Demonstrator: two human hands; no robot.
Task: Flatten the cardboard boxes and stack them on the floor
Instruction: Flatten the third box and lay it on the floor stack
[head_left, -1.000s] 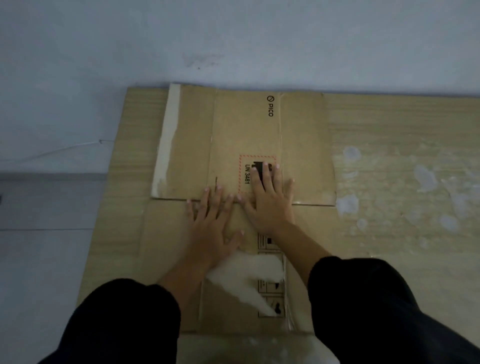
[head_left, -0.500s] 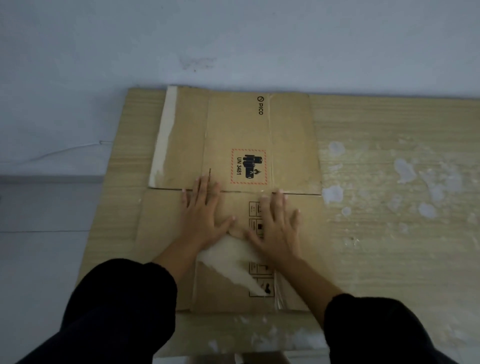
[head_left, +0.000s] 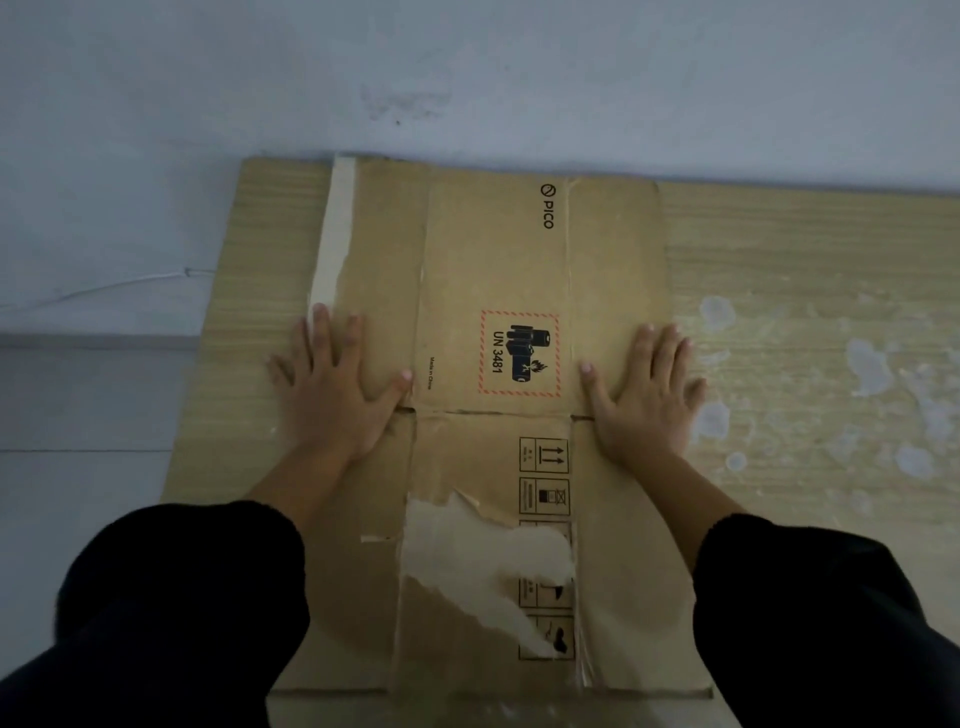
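Note:
A brown cardboard box (head_left: 493, 270) lies flat on a wood-grain board, its flaps spread open. It carries a red-bordered UN 3481 label (head_left: 519, 353), a PICO logo and a torn white patch near me. My left hand (head_left: 337, 384) rests palm down, fingers spread, on the box's left flap by the fold line. My right hand (head_left: 644, 389) lies flat on the right flap at the same height. Neither hand holds anything. Black sleeves cover both forearms.
The wood-grain board (head_left: 810, 312) lies on the floor against a pale wall (head_left: 467, 73) and shows white scuff marks on its right side. Grey floor (head_left: 78, 415) lies to the left of the board.
Both hands have slid apart from the box's middle. The left went out to the left flap, the right out to the right flap. The label is now uncovered.

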